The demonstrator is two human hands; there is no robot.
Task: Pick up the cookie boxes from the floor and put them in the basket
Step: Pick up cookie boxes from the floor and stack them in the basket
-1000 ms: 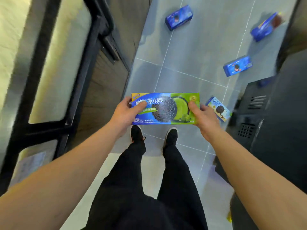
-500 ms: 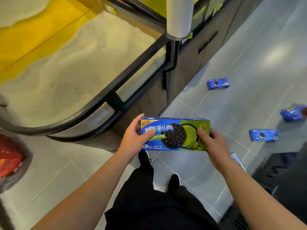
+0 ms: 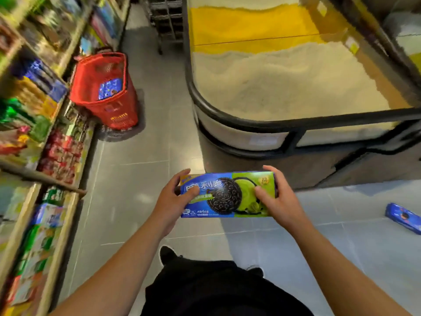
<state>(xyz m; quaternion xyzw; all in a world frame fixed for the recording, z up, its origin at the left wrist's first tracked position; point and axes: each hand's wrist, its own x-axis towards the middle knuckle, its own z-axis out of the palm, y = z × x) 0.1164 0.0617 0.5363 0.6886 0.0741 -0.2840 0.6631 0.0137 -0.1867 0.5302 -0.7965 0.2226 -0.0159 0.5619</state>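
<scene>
I hold a blue and green cookie box (image 3: 227, 194) level in front of me, above the floor. My left hand (image 3: 173, 197) grips its left end, thumb on the printed face. My right hand (image 3: 276, 199) grips its right end the same way. A red basket (image 3: 91, 87) stands on the floor at the upper left, well beyond the box, with a blue box (image 3: 110, 88) lying inside it. Another blue cookie box (image 3: 402, 217) lies on the floor at the right edge.
Shelves of packaged goods (image 3: 34, 133) line the left side. A big black-rimmed bin of pale grain (image 3: 284, 83) fills the upper right. A grey tiled aisle (image 3: 141, 156) runs between them toward the basket. My black trousers and shoe (image 3: 168, 254) show below.
The view has swung left: the boxes scattered on the floor have slid out of sight, and the red basket and the shelves have come into view. Both hands keep their hold on the box.
</scene>
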